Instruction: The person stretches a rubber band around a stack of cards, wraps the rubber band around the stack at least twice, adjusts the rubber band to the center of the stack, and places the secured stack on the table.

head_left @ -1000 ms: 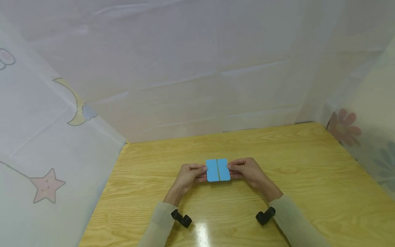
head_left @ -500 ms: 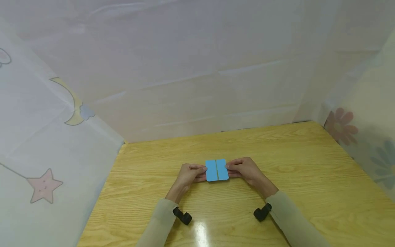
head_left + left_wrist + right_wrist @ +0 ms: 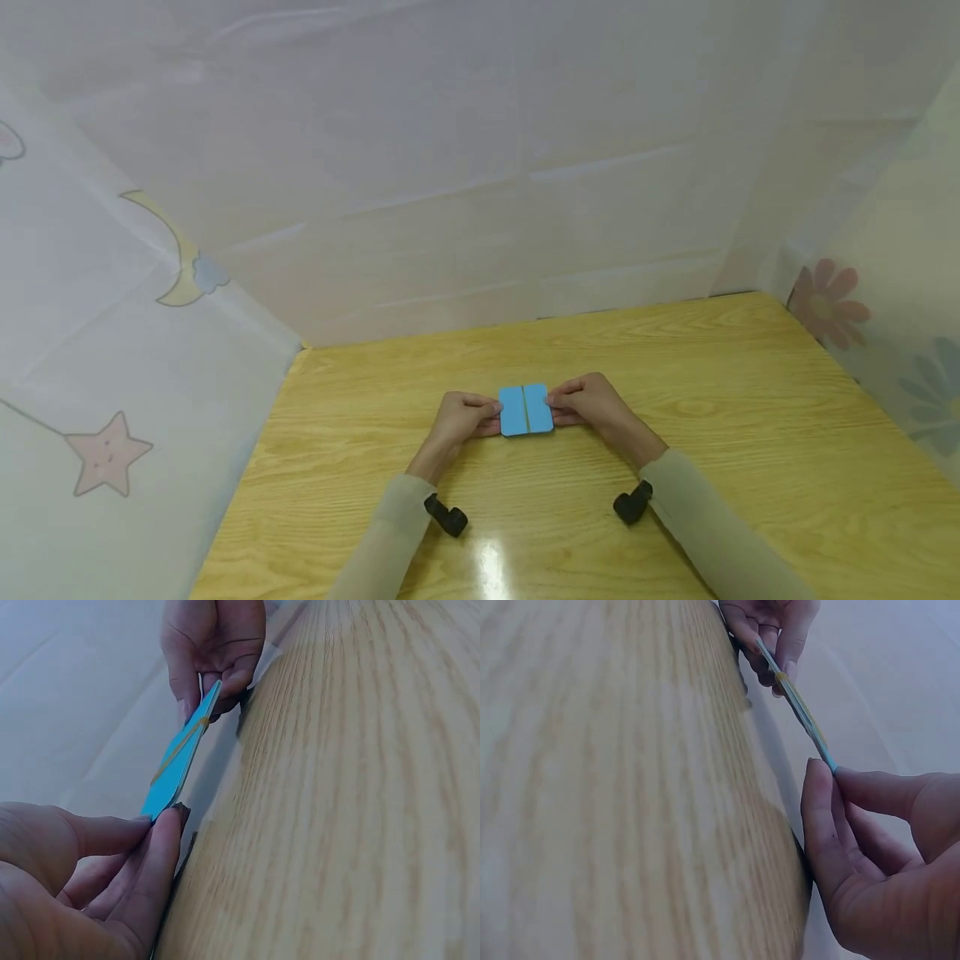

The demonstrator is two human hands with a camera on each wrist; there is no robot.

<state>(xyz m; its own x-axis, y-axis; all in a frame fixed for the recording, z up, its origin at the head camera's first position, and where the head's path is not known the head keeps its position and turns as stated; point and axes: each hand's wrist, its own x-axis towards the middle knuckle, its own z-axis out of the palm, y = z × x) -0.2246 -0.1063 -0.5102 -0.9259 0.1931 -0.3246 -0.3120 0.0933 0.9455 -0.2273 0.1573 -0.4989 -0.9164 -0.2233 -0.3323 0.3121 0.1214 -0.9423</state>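
Between the two hands is a thin stack of light blue cards [image 3: 512,412] with rounded corners. A yellowish rubber band [image 3: 527,408] runs round its middle. At the stack's left edge the left hand [image 3: 457,418] pinches it, thumb on top and fingers beneath. The right hand [image 3: 598,402] pinches the opposite edge in the same way. Seen from the left wrist, the stack [image 3: 171,769] is held tilted in that view, its blue face showing. In the right wrist view the layered edge of the stack [image 3: 802,712] shows, with the band across it.
A wood-grain table [image 3: 375,467] lies under the hands. Pale cloth walls [image 3: 450,208] stand behind and on both sides, printed with a star [image 3: 111,454], a moon and flowers. Black wrist mounts [image 3: 633,502] stick out from both sleeves.
Both hands and the card stack have shifted slightly up in the head view, away from the person. The grip on both edges is the same.
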